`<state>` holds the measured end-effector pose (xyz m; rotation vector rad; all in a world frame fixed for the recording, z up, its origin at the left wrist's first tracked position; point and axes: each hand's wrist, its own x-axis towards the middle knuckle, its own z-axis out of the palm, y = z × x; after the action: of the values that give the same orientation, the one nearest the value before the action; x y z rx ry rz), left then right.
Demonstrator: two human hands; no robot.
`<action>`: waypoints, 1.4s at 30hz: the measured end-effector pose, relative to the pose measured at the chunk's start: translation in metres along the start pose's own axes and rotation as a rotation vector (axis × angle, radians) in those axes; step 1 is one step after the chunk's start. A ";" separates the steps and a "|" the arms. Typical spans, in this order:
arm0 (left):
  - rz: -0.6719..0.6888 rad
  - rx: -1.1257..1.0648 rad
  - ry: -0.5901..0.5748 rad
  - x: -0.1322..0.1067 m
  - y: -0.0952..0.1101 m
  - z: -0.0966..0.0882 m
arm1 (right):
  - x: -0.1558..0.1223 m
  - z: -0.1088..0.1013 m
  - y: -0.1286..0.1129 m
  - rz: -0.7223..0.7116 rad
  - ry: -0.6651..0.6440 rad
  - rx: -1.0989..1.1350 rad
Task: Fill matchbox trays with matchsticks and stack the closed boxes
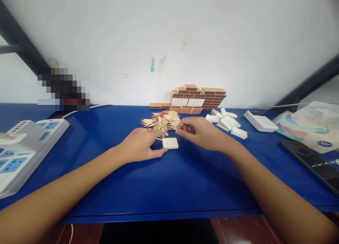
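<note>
A small white matchbox tray (170, 143) lies on the blue table in front of me. My left hand (143, 144) has its thumb and fingers around the tray's left end. Just behind the tray is a loose pile of red-tipped matches (162, 122). My right hand (194, 132) hovers at the right edge of this pile, its fingertips drawn together in a pinch. Whether matches are between them cannot be made out. To the right of that hand, several more white trays (225, 120) lie in a heap.
Stacked matchboxes (198, 97) stand against the wall behind the matches. On the left sits a white power strip (50, 134). A white device (261, 121), a plastic packet (312, 127) and a dark phone (312, 162) lie on the right. The blue table's (164, 198) front edge runs near me.
</note>
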<state>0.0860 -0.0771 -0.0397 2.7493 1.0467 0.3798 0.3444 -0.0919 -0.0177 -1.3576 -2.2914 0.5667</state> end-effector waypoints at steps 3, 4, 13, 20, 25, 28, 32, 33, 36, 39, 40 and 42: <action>0.000 -0.009 -0.010 -0.001 -0.001 0.000 | 0.007 0.000 0.017 0.056 0.086 -0.134; 0.001 -0.003 -0.015 -0.001 -0.001 0.000 | 0.009 0.002 0.022 0.065 0.086 -0.164; 0.017 0.006 -0.037 0.001 -0.003 -0.003 | 0.015 0.018 0.043 0.031 0.058 -0.171; 0.009 0.016 -0.057 0.000 -0.005 -0.003 | 0.014 0.016 0.044 0.004 0.016 -0.167; 0.016 0.019 -0.058 0.001 -0.003 -0.003 | 0.013 0.015 0.042 -0.009 -0.016 -0.167; 0.020 0.018 -0.060 0.001 -0.002 -0.003 | 0.011 0.013 0.038 0.017 -0.048 -0.179; 0.015 0.019 -0.059 0.001 -0.004 -0.003 | 0.010 0.011 0.036 0.045 -0.051 -0.170; 0.013 0.022 -0.055 0.001 -0.005 -0.003 | 0.010 0.011 0.036 0.038 -0.039 -0.168; 0.015 0.026 -0.052 0.001 -0.006 -0.002 | 0.009 0.013 0.036 0.012 -0.032 -0.156; 0.018 0.028 -0.057 0.001 -0.006 -0.002 | 0.008 0.013 0.031 0.018 -0.076 -0.132; 0.020 0.029 -0.057 0.001 -0.005 -0.003 | 0.007 0.013 0.029 0.020 -0.088 -0.126; 0.022 0.027 -0.057 0.001 -0.004 -0.003 | 0.007 0.014 0.025 0.020 -0.097 -0.119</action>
<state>0.0836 -0.0731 -0.0379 2.7801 1.0167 0.2902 0.3520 -0.0762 -0.0416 -1.4384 -2.4262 0.5203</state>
